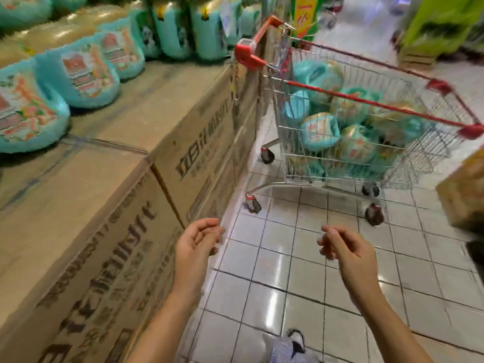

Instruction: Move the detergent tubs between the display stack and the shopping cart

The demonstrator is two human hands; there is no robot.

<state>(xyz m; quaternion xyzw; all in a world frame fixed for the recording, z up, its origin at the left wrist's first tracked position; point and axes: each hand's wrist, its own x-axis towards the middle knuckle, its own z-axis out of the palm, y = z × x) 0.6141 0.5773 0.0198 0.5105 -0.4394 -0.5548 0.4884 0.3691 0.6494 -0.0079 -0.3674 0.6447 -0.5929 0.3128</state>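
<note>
Teal detergent tubs (78,72) with printed labels stand in a row on top of brown cardboard boxes (146,132) at the left. A wire shopping cart (432,142) with red trim stands on the tiled floor ahead to the right, holding several teal tubs (319,132) piled inside. My left hand (196,242) hangs low beside the boxes, fingers loosely curled, holding nothing. My right hand (343,247) is level with it over the floor, fingers apart and bare. Both hands are well short of the cart and below the tubs on the stack.
Teal bottles (172,30) stand behind the tubs at the back. A brown box corner (463,189) juts in at the right edge. A green display (440,22) is in the far aisle. White tiled floor (288,284) lies between me and the cart; my shoe (288,347) shows below.
</note>
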